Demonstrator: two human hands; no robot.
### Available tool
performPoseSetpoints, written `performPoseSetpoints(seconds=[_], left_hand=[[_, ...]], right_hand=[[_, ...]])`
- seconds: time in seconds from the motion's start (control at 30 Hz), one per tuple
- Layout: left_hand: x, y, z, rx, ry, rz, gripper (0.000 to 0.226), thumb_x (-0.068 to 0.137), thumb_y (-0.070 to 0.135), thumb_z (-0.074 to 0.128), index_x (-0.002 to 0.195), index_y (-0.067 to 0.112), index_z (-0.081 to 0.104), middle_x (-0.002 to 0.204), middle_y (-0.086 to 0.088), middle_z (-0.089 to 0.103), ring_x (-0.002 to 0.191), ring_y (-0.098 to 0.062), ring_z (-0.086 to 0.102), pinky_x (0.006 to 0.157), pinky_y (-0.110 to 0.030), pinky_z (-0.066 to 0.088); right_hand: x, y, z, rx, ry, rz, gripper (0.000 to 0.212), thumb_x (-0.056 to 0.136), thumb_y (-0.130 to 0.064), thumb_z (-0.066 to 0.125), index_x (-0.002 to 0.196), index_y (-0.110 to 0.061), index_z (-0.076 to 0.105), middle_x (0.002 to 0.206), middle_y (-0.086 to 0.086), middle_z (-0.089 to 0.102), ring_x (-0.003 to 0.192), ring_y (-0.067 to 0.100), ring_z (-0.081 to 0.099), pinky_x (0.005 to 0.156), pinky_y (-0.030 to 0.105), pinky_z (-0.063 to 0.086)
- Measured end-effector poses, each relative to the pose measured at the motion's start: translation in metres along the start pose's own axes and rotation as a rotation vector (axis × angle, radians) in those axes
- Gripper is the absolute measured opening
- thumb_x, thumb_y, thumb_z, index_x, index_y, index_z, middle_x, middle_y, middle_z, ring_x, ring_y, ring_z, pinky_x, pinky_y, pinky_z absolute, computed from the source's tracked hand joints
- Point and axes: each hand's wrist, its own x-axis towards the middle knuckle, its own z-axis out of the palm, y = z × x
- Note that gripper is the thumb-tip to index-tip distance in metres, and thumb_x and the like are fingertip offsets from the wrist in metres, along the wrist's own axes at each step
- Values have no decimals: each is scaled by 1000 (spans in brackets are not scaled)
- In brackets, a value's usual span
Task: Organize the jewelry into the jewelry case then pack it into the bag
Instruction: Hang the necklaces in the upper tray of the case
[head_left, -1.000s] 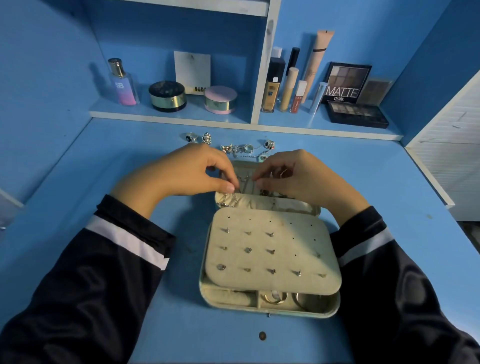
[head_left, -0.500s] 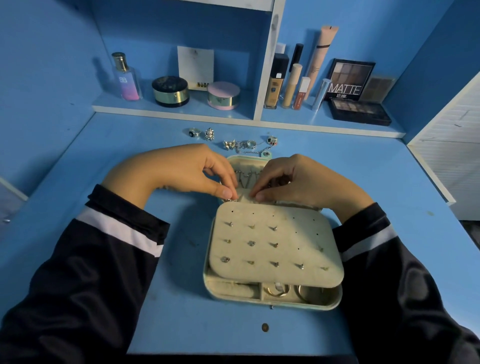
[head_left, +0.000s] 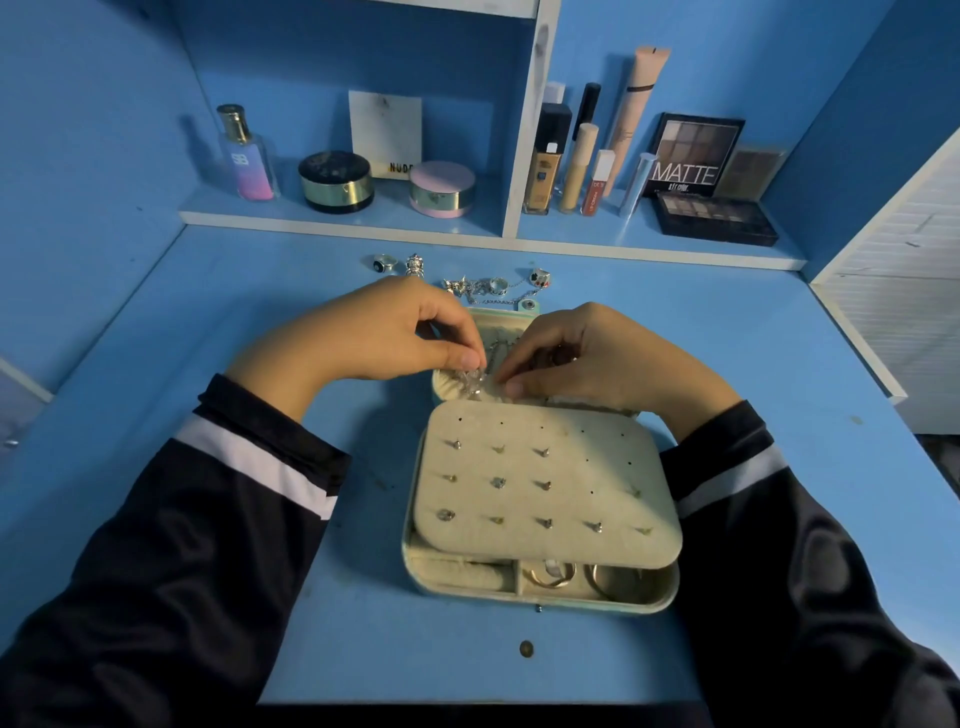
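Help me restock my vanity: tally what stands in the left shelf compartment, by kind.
Bottles: 1, the perfume bottle
Round jars: 2, the black jar and the pink jar
Cards: 1, the white card leaning at the back
Total: 4
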Motion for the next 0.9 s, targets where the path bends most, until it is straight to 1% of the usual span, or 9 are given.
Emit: performPoseSetpoints(seconds=[0.07, 0.17, 0.3, 0.4, 0.47, 0.57, 0.7, 0.8, 0.9], left_hand=[[2, 0, 2, -17, 71, 22, 9, 86, 21, 73, 85, 30, 75, 86, 13, 72, 83, -1, 66, 87, -31, 53], [5, 1, 6, -34, 177, 74, 14, 86, 21, 73, 83, 35, 72, 85, 15, 72, 84, 1, 66, 86, -27, 52], [8, 2, 14, -59, 292, 120, 9, 88, 21, 72, 88, 30, 74, 87, 12, 73, 85, -6, 68, 88, -38, 54], [10, 3, 18, -90, 378, 146, 10, 90, 20, 70, 89, 30, 72, 88, 14, 73, 86, -3, 67, 87, -33, 54], [12, 5, 20, -120, 439, 159, 11, 90, 19, 70, 89, 30, 71, 87, 14, 72, 84, -2, 66, 85, -28, 54], [13, 7, 21, -163, 502, 167, 15, 92, 18, 67, 88, 32, 68, 87, 14, 71, 83, 0, 66, 83, -22, 54], [13, 5, 22, -173, 503, 127, 11, 94, 18, 65, 90, 28, 67, 89, 11, 71, 86, -4, 66, 84, -21, 53], [14, 4, 23, -191, 487, 105, 10, 93, 15, 65, 90, 24, 68, 89, 10, 71, 86, -6, 67, 82, -19, 52], [15, 3, 22, -234, 501, 84, 13, 92, 15, 66, 86, 26, 69, 87, 10, 71, 86, -11, 67, 81, -20, 52]], right_hand=[[0, -1, 1, 4, 20, 13, 15, 76, -23, 82, 90, -20, 78, 77, -16, 70, 64, -5, 56, 64, 7, 41], [1, -2, 4, 13, 87, 33, 14, 75, -25, 83, 87, -21, 77, 65, -22, 64, 58, -6, 53, 59, 5, 37], [4, -1, 6, 54, 213, 32, 18, 76, -33, 81, 86, -18, 78, 63, -8, 60, 54, 1, 43, 54, 12, 33], [7, -2, 8, 181, 292, 33, 14, 76, -33, 80, 82, -20, 79, 65, 18, 60, 56, 17, 36, 55, 27, 30], [7, -3, 9, 238, 330, 29, 11, 77, -32, 80, 80, -22, 79, 69, 25, 63, 57, 22, 35, 57, 31, 31], [7, -3, 9, 280, 365, 27, 4, 79, -26, 79, 81, -22, 79, 75, 22, 68, 60, 21, 42, 60, 31, 36], [8, 0, 7, 307, 399, 37, 8, 82, -19, 77, 86, -11, 77, 78, 15, 71, 62, 15, 50, 63, 28, 42], [10, 2, 7, 321, 396, 20, 7, 84, -16, 75, 85, -9, 75, 71, 15, 67, 61, 19, 47, 60, 29, 39], [9, 3, 7, 305, 388, 6, 7, 84, -15, 75, 84, -8, 74, 69, 13, 64, 59, 19, 43, 56, 24, 36]])
